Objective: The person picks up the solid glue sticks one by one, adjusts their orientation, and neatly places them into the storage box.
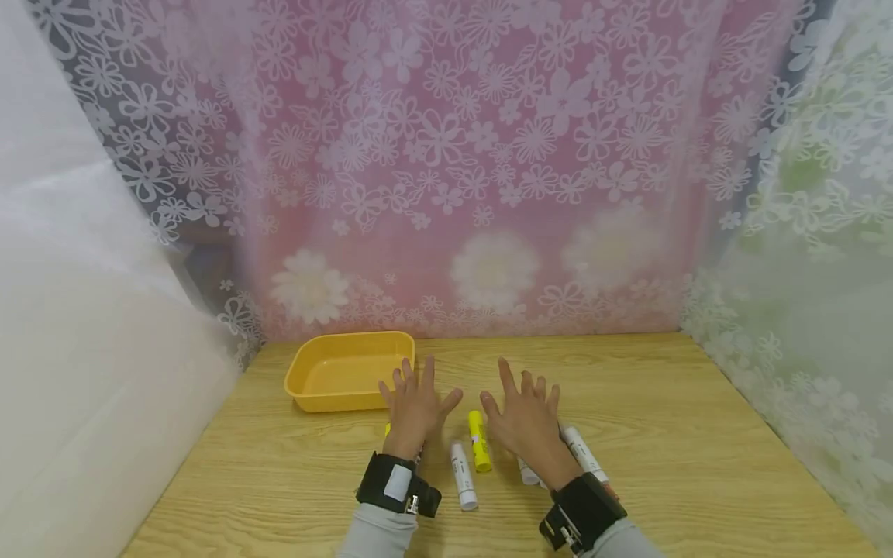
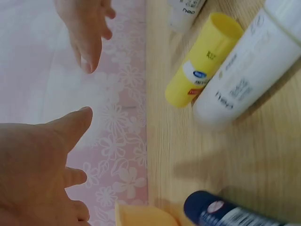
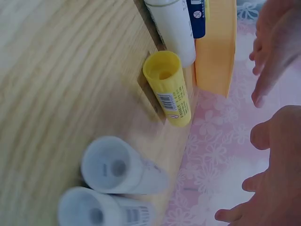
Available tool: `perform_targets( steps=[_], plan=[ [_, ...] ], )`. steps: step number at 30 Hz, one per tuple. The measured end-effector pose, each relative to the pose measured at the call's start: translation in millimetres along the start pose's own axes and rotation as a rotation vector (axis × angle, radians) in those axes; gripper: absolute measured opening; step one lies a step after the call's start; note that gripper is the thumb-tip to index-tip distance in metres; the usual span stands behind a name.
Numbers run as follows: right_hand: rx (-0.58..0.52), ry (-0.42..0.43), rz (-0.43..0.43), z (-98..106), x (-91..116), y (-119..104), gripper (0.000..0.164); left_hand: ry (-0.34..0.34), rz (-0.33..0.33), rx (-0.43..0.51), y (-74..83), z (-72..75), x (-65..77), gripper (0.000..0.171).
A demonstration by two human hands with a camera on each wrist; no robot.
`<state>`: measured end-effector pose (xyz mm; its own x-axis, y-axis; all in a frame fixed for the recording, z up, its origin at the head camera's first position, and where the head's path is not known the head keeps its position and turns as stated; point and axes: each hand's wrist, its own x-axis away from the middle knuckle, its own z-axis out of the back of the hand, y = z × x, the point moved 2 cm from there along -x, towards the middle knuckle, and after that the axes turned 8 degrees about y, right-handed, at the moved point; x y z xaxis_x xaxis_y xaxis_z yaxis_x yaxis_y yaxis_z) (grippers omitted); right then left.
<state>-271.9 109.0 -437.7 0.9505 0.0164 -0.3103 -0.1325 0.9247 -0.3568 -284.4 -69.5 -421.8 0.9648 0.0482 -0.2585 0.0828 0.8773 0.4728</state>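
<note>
Both hands hover over the table with fingers spread, holding nothing. My left hand (image 1: 415,409) is by the near right corner of a yellow plastic basket (image 1: 328,402). My right hand (image 1: 528,422) is above several white glue sticks, partly hiding one white glue stick (image 1: 528,472). Between the hands lie a yellow glue stick (image 1: 480,443) and a white glue stick (image 1: 463,477). Another white glue stick (image 1: 584,452) lies right of my right wrist. A dark blue glue stick (image 2: 225,210) shows below my left hand in the left wrist view, cut off by the frame.
The wooden table (image 1: 684,434) ends at a pink floral curtain (image 1: 432,232) behind. Pale sheeting (image 1: 91,325) hangs on the left, and a flowered translucent sheet (image 1: 809,325) on the right. In the right wrist view, two white glue sticks lie side by side.
</note>
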Motion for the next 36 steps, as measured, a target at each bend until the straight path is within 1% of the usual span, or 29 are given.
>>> perform_targets(
  steps=[4,7,10,13,15,18,19,21,22,23,25,27,28,30,31,32,34,35,36],
  plan=[
    [0.013,-0.008,0.037,2,-8,-6,0.071,0.015,-0.033,-0.035,1.0,5.6,-11.3,0.078],
    [0.014,-0.009,0.054,4,-18,-13,0.070,0.035,-0.058,-0.050,2.4,12.9,-21.0,0.075],
    [-0.003,-0.034,0.063,7,-29,-23,0.070,0.058,-0.091,-0.111,2.6,20.8,-33.0,0.074],
    [-0.003,-0.081,0.085,10,-39,-36,0.072,0.064,-0.118,-0.193,-0.3,26.5,-46.1,0.072],
    [0.003,-0.107,0.105,12,-45,-44,0.073,0.066,-0.130,-0.227,-3.1,29.7,-54.5,0.070],
    [-0.001,-0.123,0.127,13,-53,-57,0.074,0.071,-0.159,-0.258,-6.6,36.7,-64.2,0.059],
    [0.000,-0.127,0.135,12,-56,-61,0.074,0.074,-0.165,-0.256,-7.3,39.9,-67.3,0.054],
    [-0.018,-0.137,0.151,10,-61,-69,0.074,0.092,-0.192,-0.263,-9.2,47.9,-73.6,0.038],
    [-0.030,-0.144,0.158,8,-64,-73,0.073,0.090,-0.196,-0.248,-10.5,52.3,-77.0,0.033],
    [-0.047,-0.147,0.165,6,-66,-77,0.071,0.074,-0.190,-0.237,-12.1,56.6,-81.2,0.029],
    [-0.095,-0.144,0.186,2,-71,-85,0.067,0.031,-0.154,-0.160,-17.3,65.0,-90.7,0.028],
    [-0.151,-0.114,0.200,-1,-75,-93,0.062,-0.001,-0.120,-0.078,-24.5,72.9,-101.2,0.026],
    [-0.173,-0.101,0.207,-3,-76,-96,0.056,-0.022,-0.093,-0.038,-28.9,76.3,-105.6,0.025],
    [-0.205,-0.068,0.221,-7,-80,-101,0.031,-0.012,-0.047,-0.009,-38.2,83.6,-113.3,0.020],
    [-0.215,-0.051,0.227,-9,-82,-103,0.021,0.011,-0.043,-0.019,-43.5,87.1,-116.0,0.020],
    [-0.227,-0.037,0.231,-12,-84,-105,0.020,0.042,-0.032,-0.030,-49.3,90.1,-118.1,0.023],
    [-0.231,-0.029,0.236,-16,-88,-108,0.039,0.089,-0.002,-0.092,-61.8,95.9,-118.6,0.031],
    [-0.232,-0.018,0.234,-18,-90,-109,0.045,0.111,0.024,-0.115,-68.0,99.0,-117.4,0.035],
    [-0.235,-0.011,0.231,-20,-92,-110,0.048,0.124,0.044,-0.132,-75.1,101.0,-116.4,0.037]
  ],
)
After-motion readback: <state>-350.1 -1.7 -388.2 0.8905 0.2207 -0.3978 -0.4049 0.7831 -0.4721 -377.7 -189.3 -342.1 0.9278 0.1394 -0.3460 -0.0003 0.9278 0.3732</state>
